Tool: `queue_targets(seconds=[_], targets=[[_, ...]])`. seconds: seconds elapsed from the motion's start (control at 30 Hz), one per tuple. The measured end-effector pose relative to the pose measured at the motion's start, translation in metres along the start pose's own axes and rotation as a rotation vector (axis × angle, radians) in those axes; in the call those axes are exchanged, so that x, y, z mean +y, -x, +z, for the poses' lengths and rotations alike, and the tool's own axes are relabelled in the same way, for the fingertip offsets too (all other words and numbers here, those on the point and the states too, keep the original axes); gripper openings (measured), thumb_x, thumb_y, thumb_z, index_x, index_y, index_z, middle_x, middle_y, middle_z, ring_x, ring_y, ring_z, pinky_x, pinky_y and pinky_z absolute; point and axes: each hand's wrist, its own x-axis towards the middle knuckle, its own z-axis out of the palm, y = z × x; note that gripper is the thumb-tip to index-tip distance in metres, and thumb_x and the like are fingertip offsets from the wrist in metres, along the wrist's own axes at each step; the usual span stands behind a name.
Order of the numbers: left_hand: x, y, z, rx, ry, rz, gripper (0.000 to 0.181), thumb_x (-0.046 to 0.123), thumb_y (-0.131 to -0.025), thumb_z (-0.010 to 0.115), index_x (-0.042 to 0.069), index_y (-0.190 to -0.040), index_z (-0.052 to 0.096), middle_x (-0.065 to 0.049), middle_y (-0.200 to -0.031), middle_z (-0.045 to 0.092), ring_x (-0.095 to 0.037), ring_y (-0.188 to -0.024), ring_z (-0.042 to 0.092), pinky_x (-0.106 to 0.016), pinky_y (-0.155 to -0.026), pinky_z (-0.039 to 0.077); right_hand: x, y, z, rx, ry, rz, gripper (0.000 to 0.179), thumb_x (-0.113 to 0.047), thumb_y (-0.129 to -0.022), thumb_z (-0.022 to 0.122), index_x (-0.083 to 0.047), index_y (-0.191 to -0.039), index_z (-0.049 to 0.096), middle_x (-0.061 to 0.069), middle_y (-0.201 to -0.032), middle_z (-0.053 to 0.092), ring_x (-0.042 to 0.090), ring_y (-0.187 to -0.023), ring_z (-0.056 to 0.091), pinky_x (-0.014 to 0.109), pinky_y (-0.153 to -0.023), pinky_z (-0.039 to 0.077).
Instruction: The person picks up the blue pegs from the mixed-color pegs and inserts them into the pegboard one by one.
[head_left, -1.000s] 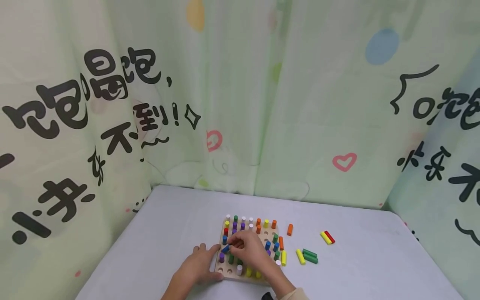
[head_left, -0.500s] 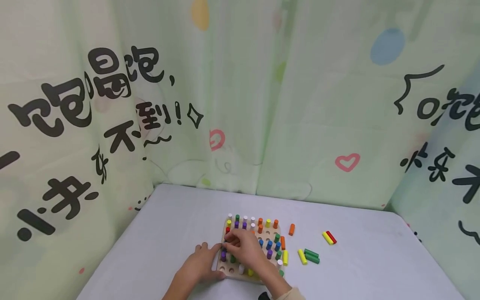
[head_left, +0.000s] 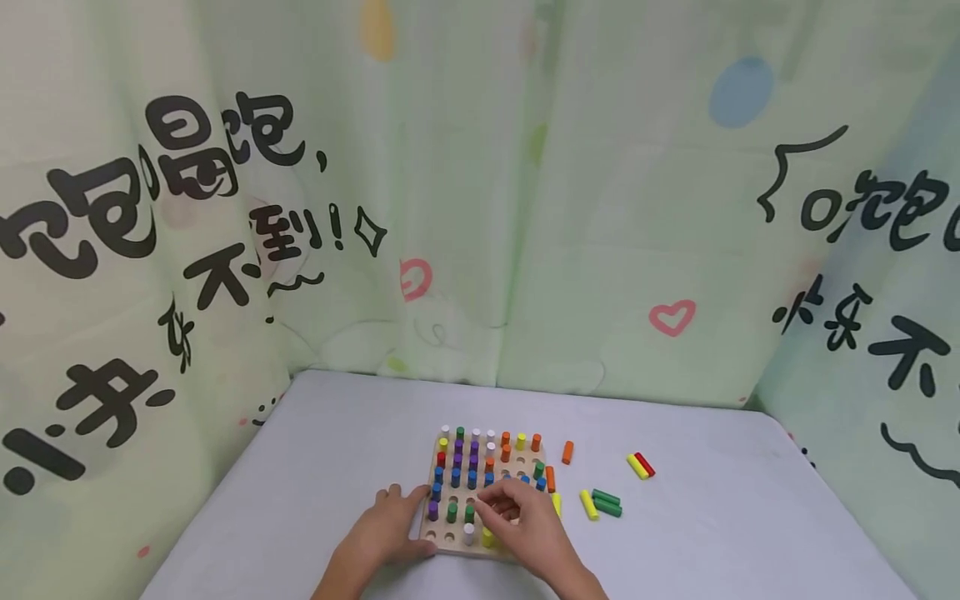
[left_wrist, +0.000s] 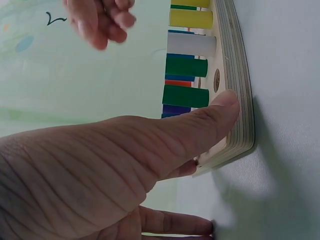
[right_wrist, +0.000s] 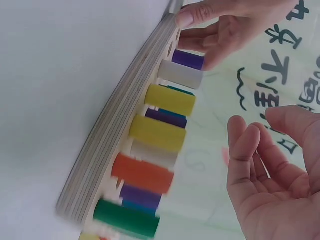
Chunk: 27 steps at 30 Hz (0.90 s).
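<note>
A wooden pegboard (head_left: 448, 542) holds rows of coloured pegs. My left hand (head_left: 384, 527) grips its near left corner, thumb on the front edge and fingers along the left side. The left wrist view shows that thumb (left_wrist: 227, 100) pressing the board's edge beside a green peg (left_wrist: 186, 96). A blue peg (head_left: 437, 492) stands upright in the left column, behind a purple peg (head_left: 432, 511). My right hand (head_left: 531, 525) hovers over the board's near right part and hides some pegs. In the right wrist view its fingers (right_wrist: 243, 150) are loosely bent, with nothing between them and the thumb.
Loose pegs lie right of the board: an orange one (head_left: 567, 452), a yellow one (head_left: 588, 505), two green ones (head_left: 607, 502), and a yellow and red pair (head_left: 641, 465). Another orange peg (head_left: 551, 478) lies by the board's right edge. A printed curtain (head_left: 585, 250) surrounds the table (head_left: 675, 533).
The right hand brought a blue peg to the left column, where it now stands upright, and let go. It has since moved right and nearer. The left hand still holds the corner.
</note>
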Motion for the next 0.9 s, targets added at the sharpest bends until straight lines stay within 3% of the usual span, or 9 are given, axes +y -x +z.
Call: queue_targets(seconds=[0.47,0.77,0.9], targets=[[-0.007,0.004,-0.004,-0.007,-0.011,-0.017,0.076,0.04,-0.078,0.089,0.011,-0.142,0.059,-0.027,-0.128,0.057,-0.049,-0.123,0.053,-0.067,-0.097,0.049,0.009,0.051,-0.02,-0.019,-0.027,0.078,0.02,-0.024,-0.098,0.071,-0.006,-0.105,0.073,-0.004,-0.093,0.069,0.003,-0.077,0.06,0.019,-0.069,0.054],[-0.017,0.008,-0.006,-0.002,-0.023,-0.038,0.076,0.039,-0.077,0.089,0.011,-0.141,0.059,-0.026,-0.125,0.058,-0.044,-0.115,0.056,-0.066,-0.096,0.05,0.018,0.065,-0.025,-0.022,-0.021,0.139,0.023,-0.025,-0.098,0.07,-0.003,-0.105,0.071,-0.002,-0.089,0.066,0.003,-0.074,0.058,0.018,-0.069,0.053],[-0.02,0.008,-0.006,-0.012,-0.019,-0.042,0.076,0.04,-0.077,0.089,0.011,-0.14,0.059,-0.028,-0.128,0.057,-0.048,-0.119,0.054,-0.068,-0.097,0.049,0.023,0.07,-0.027,-0.015,0.012,0.158,0.025,-0.027,-0.098,0.07,-0.003,-0.105,0.071,-0.002,-0.088,0.066,0.003,-0.073,0.057,0.017,-0.069,0.053]])
